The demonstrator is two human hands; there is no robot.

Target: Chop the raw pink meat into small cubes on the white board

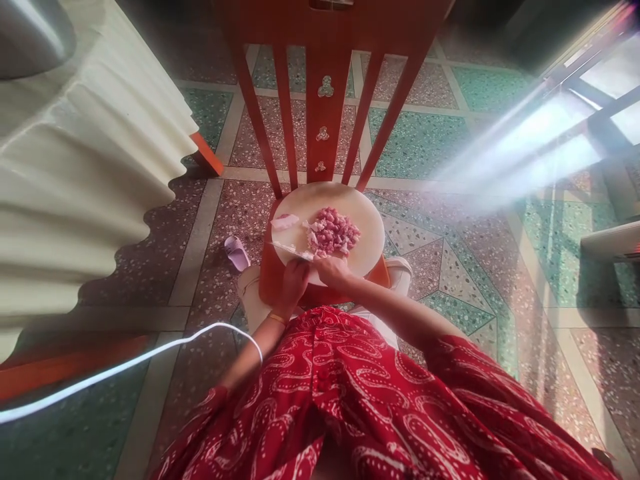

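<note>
A round, pale cutting board [367, 220] rests on the seat of a reddish wooden chair. Chopped raw meat [334, 231] is heaped on its middle, and a flat pale pink piece of meat [285, 221] lies near its left edge. A knife [293, 251] sits at the board's near edge, its thin blade pointing left with meat bits along it. My right hand [331, 269] is closed at the blade's right end, apparently round the handle, which is hidden. My left hand [295, 281] is closed just below the blade; its fingertips are hidden.
The chair's slatted back [327, 67] rises beyond the board. A table with a cream cloth [100, 173] stands on the left, a metal vessel [35, 33] on it. A white cable [185, 340] crosses by my left forearm. A lilac slipper [237, 253] lies on the tiled floor.
</note>
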